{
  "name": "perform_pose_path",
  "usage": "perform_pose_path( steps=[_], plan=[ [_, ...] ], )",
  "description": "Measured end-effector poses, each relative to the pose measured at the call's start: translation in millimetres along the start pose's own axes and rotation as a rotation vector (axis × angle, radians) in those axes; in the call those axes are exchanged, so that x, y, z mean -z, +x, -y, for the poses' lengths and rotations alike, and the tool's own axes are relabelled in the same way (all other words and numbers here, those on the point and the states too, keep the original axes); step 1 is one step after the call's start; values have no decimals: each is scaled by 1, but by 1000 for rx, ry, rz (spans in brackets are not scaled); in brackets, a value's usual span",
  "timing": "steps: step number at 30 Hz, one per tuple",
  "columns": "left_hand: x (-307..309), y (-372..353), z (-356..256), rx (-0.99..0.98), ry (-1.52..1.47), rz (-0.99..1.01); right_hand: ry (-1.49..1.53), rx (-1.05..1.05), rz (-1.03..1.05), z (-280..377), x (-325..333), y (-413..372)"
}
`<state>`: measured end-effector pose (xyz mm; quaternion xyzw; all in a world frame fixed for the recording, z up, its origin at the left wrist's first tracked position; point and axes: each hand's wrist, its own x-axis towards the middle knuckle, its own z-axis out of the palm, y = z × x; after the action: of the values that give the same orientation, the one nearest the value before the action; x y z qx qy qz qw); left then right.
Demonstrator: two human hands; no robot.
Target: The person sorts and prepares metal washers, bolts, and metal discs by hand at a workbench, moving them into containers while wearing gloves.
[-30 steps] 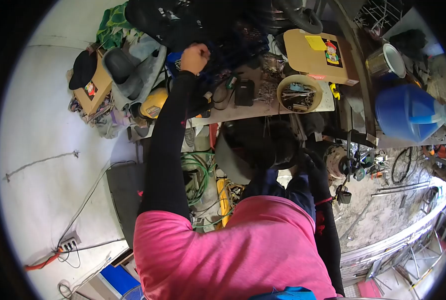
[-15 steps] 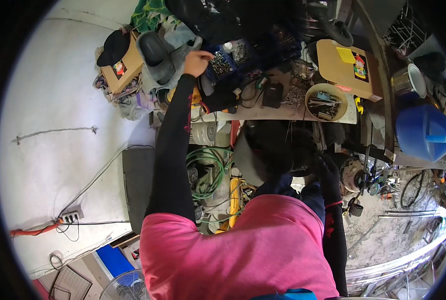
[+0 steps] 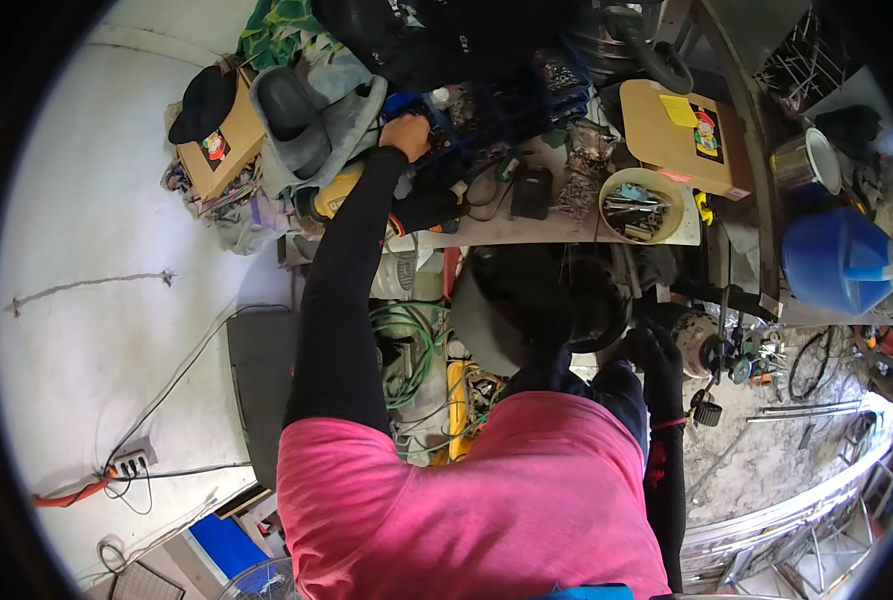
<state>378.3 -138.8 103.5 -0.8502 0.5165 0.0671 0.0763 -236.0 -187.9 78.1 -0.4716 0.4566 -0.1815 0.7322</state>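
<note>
My left hand (image 3: 407,136), bare below a black sleeve, is down at the left end of the blue parts bins (image 3: 462,160). Its fingers curl downward and look closed, with their tips hidden; whatever they grip does not show. Just left of it lies a grey moulded piece (image 3: 317,130). A yellow power tool (image 3: 337,192) rests below the wrist, partly behind my forearm. Low on the right, my right hand (image 3: 653,348) wears a dark glove near a round black object (image 3: 597,305). Its fingers are lost in shadow.
On the bench stand a tub of metal pieces (image 3: 635,208), a black charger-like block (image 3: 532,190) and a cardboard box (image 3: 667,140). A blue container (image 3: 837,262) sits at right. Below hangs a coiled green hose (image 3: 417,350). A power strip (image 3: 129,463) is on the left wall.
My left hand has gone from outstretched fingers over the bolts to a curled, lowered shape at the bins. The whole view has shifted slightly. My right hand stays low on the right.
</note>
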Motion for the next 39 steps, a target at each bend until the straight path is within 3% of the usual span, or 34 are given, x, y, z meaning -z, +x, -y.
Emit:
perform_pose_path(
  steps=[5, 7, 9, 11, 18, 20, 24, 28, 31, 32, 35, 39],
  plan=[
    [17, -7, 5, 76, -25, -130, -53, 41, 9, -3, 1, 11],
    [22, -6, 24, 50, -293, -199, -93, 64, 45, -1, -5, 12],
    [18, -16, 29, 38, -249, -310, -83, 82, 72, 1, -11, 13],
    [15, -26, 30, 145, -135, -421, -73, 98, 99, 3, -16, 14],
    [21, -32, 23, 21, -65, -307, -122, 102, 133, 1, -17, 16],
    [24, -26, 8, -43, 202, -182, -121, 90, 127, -3, -14, 14],
    [5, -7, -7, -46, 391, -118, -171, 60, 103, -3, -12, 6],
    [3, 3, 6, -44, 339, -99, -28, 4, 50, 7, -13, -4],
    [16, 4, 24, 27, -87, -3, -42, 6, 37, 4, -8, 0],
    [15, 4, 21, 68, -70, -178, -39, 7, 38, 3, -7, 2],
    [6, 13, 19, 161, -100, -304, -100, 19, 19, -1, -7, 5],
    [-8, 26, 10, 226, -100, -321, -49, 8, 35, 6, -19, -2]
  ],
)
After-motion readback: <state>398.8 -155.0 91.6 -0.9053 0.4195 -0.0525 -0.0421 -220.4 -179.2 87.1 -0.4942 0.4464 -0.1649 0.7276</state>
